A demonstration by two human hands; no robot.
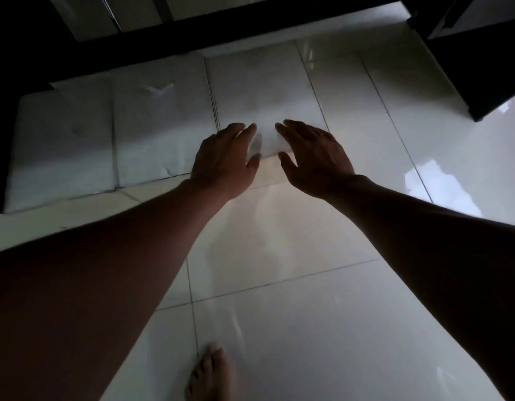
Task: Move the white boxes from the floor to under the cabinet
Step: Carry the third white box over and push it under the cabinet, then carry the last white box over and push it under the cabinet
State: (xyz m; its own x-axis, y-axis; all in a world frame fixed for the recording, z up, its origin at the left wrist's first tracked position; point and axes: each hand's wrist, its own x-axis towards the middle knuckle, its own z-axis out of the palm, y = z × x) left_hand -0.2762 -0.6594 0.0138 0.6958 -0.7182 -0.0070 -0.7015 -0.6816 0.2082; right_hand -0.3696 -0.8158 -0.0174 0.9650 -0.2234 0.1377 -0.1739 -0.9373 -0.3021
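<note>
Three flat white boxes lie side by side on the floor, their far ends reaching under the dark cabinet [210, 30]. The left box [62, 143] and the middle box [160, 123] sit further left. My left hand [224, 157] and my right hand [314, 157] are both over the near edge of the right box [262, 91], fingers extended and spread. The fingertips seem to touch its top, thumbs by its near edge. Neither hand grips anything.
Glossy white floor tiles [293, 285] fill the foreground. A dark piece of furniture [482, 70] stands at the right, close to the right box. My bare foot [210, 374] is on the floor at the bottom centre.
</note>
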